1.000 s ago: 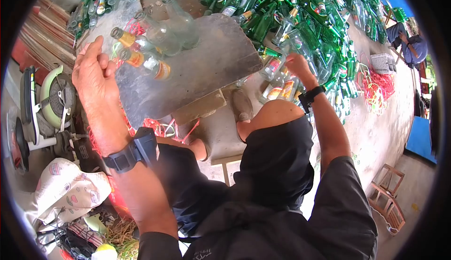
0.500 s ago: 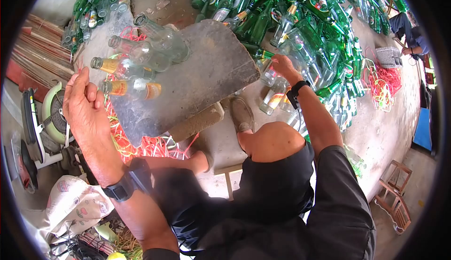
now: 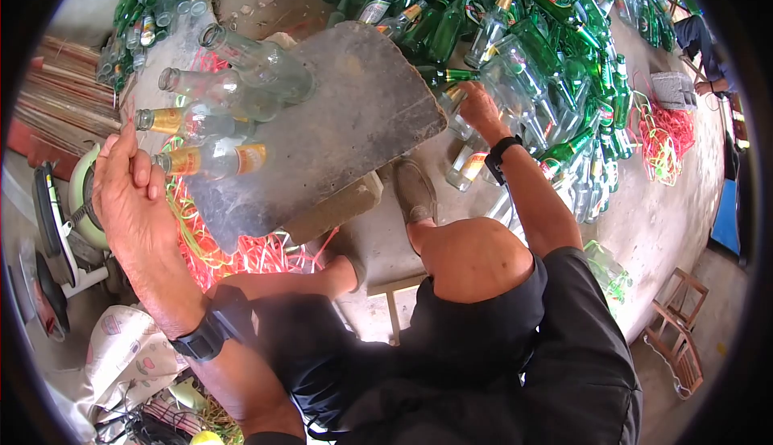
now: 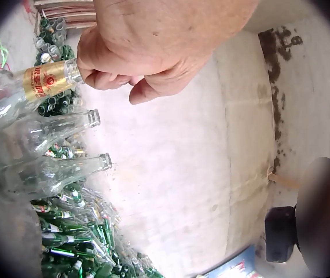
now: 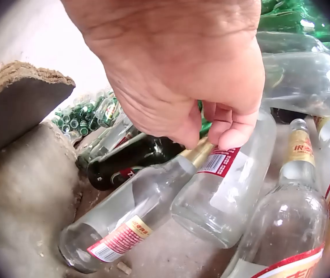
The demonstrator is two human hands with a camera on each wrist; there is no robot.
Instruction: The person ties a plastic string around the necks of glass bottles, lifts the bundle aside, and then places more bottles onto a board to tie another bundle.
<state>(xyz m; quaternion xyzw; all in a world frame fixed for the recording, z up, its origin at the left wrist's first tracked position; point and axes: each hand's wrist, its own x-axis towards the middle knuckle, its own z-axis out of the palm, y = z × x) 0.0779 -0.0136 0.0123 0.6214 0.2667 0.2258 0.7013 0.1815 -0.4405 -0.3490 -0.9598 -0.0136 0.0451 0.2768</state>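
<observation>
Several clear glass bottles (image 3: 262, 71) stand on a dark slab (image 3: 354, 115), mouths leaning left in the head view. My left hand (image 3: 133, 195) is beside the nearest mouths, its fingers loosely bent. In the left wrist view, that hand (image 4: 153, 46) overlaps the mouth of a gold-necked bottle (image 4: 46, 81). To the right of the slab, my right hand (image 3: 483, 115) reaches down among bottles on the floor. Its thumb and fingertips pinch the gold neck of a clear bottle (image 5: 118, 223) lying there, seen in the right wrist view. Another clear bottle (image 5: 226, 202) with a red-edged label lies right against those fingers.
A large heap of green bottles (image 3: 451, 30) spreads behind and right of the slab. Red and pale strapping (image 3: 241, 256) lies under its near left edge. A fan (image 3: 76, 195) stands at left, a wooden frame (image 3: 680, 332) at far right. Another person (image 3: 704, 51) is at the right edge.
My right hand has moved down and left among the floor bottles and now pinches a neck. The left hand has shifted lower left in the view; the head view has also turned slightly.
</observation>
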